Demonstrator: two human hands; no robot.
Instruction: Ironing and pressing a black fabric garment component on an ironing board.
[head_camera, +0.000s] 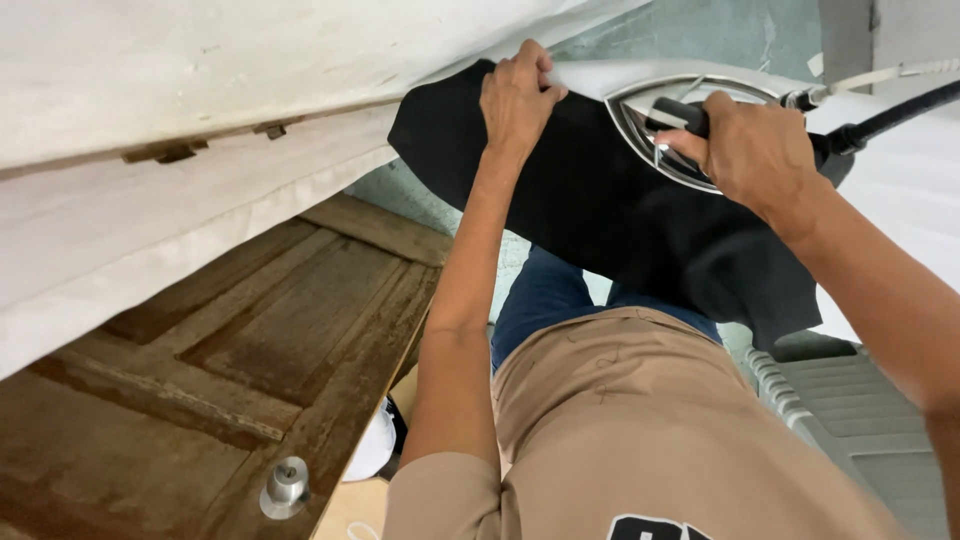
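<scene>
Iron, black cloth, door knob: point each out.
iron (640, 120), head view, on its shiny body left of the handle
black cloth (620, 220), head view, on its middle
door knob (287, 482), head view, on its metal top

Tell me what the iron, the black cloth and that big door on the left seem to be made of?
The iron looks like polished metal: its body is shiny and mirrors the light; its dark handle, gripped by the right hand, may be plastic. The black cloth, pinned by the left hand, looks like soft matte fabric that drapes over the edge. The door seems worn brown wood, with visible grain, panels and a metal knob.
</scene>
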